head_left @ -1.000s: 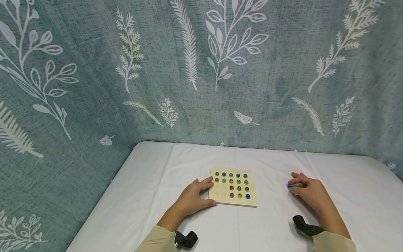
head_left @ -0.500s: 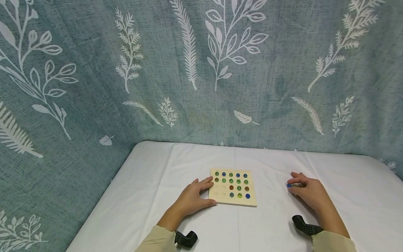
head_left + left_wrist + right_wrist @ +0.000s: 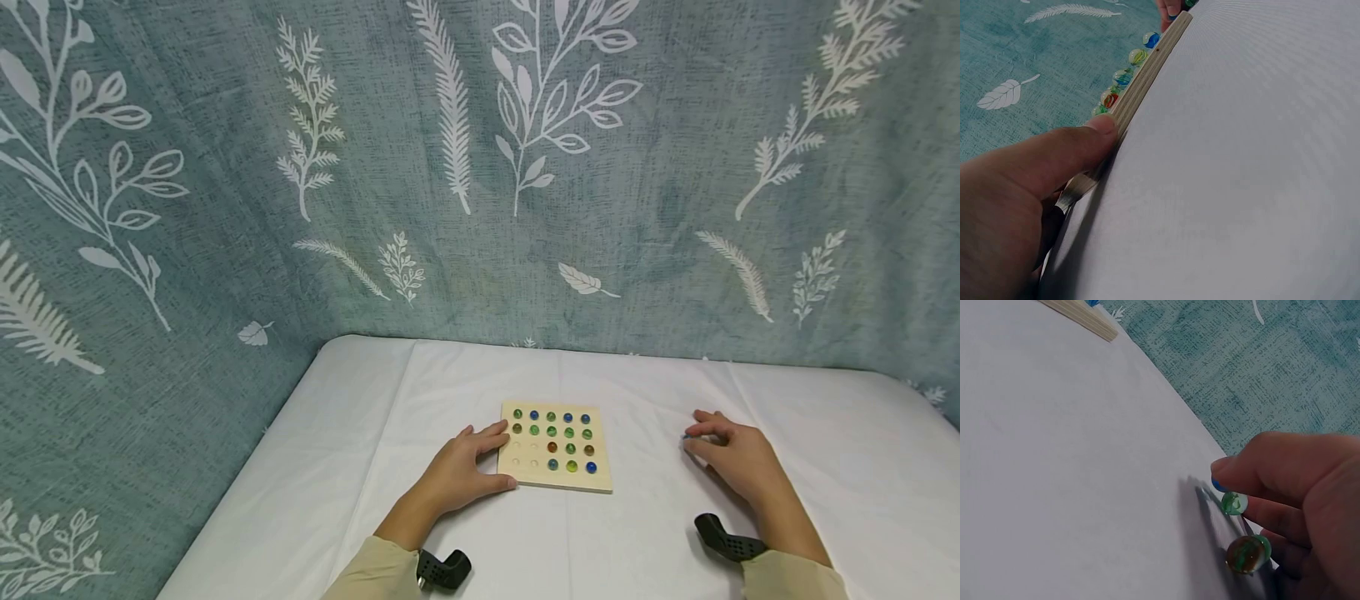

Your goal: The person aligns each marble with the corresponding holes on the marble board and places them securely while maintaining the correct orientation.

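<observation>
A pale wooden board (image 3: 555, 478) with rows of round hollows lies mid-table. Glass marbles (image 3: 552, 447) in green, blue, red-brown and yellow fill most hollows; several at its near left are bare. My left hand (image 3: 459, 473) holds the board's near left corner, thumb (image 3: 1102, 124) on the front edge. To the right, my right hand (image 3: 738, 458) is low over the cloth, pinching a blue marble (image 3: 1219, 484) largely hidden by thumb and finger. By its fingers in the right wrist view are a green marble (image 3: 1235, 503) and a brown-green marble (image 3: 1246, 555), another green one partly behind.
White cloth (image 3: 637, 550) covers the table. A blue-green curtain with white leaf prints (image 3: 480, 275) hangs behind and along the left side. Black wrist devices (image 3: 444, 572) sit at both cuffs.
My right fingers have closed further over the blue marble, so less of it shows in the head view. My left hand and the board have stayed put.
</observation>
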`<state>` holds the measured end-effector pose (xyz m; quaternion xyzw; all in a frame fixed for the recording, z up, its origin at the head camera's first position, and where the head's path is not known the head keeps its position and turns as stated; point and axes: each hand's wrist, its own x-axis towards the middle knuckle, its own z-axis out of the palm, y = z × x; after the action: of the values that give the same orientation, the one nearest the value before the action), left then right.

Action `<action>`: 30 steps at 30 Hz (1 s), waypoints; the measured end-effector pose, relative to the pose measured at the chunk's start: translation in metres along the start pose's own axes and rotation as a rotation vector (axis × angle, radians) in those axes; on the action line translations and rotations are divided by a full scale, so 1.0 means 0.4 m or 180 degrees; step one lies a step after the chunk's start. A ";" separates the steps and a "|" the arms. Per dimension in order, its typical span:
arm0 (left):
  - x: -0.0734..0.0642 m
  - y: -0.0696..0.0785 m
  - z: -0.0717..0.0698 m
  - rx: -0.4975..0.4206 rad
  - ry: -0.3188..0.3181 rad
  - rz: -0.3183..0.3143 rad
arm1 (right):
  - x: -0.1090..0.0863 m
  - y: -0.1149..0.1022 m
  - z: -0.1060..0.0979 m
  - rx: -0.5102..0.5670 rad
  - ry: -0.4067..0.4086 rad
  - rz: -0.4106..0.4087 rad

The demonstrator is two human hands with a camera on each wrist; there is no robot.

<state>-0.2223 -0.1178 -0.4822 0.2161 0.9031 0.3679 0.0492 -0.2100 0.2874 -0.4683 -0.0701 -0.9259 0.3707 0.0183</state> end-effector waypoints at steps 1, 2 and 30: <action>0.000 -0.001 0.000 0.0008 0.0008 0.0022 | 0.000 -0.003 0.000 -0.0020 0.0009 -0.0005; 0.000 -0.002 -0.001 0.0017 0.0017 0.0043 | 0.000 -0.006 0.001 -0.0025 0.0014 -0.0017; 0.001 -0.002 -0.001 0.0036 0.0029 0.0011 | -0.013 -0.222 0.109 0.0130 0.0106 -0.0645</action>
<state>-0.2230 -0.1186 -0.4824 0.2162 0.9050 0.3639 0.0432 -0.2189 0.1935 -0.4387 0.0181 -0.9201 0.3846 0.0725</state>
